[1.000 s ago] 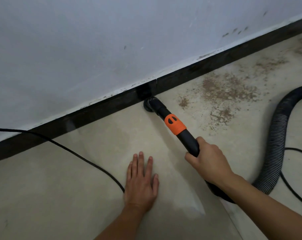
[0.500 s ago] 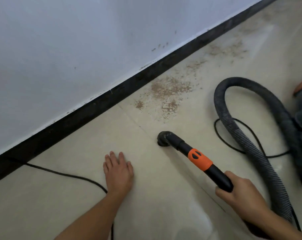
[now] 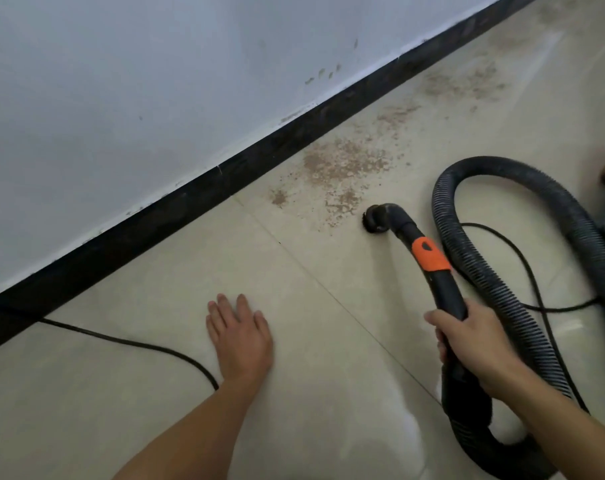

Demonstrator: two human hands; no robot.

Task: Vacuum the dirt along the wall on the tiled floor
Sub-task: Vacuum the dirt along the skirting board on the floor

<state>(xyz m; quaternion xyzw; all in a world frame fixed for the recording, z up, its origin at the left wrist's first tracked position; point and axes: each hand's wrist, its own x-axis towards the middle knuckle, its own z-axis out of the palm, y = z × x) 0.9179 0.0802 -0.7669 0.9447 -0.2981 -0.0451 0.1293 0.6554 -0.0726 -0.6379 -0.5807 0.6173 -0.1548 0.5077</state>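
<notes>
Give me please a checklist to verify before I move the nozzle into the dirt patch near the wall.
1. Right hand grips the wand: ok.
2. Nozzle beside the edge of the dirt: ok.
3. Left hand flat on the tile, apart from the nozzle: ok.
4. Cord lies away from the dirt: ok.
5. Hose without visible kink: ok.
6. Suction running: cannot tell.

Your tiled floor (image 3: 148, 420) is pale beige, with one grout line crossing it diagonally. Brown dirt (image 3: 342, 164) lies scattered along the black skirting (image 3: 225, 181) — thickest just beside the vacuum nozzle (image 3: 375, 221). A thin black cord (image 3: 128, 341) and the ribbed hose (image 3: 484, 271) lie on the tiles; your left hand (image 3: 240, 336) rests flat there.
</notes>
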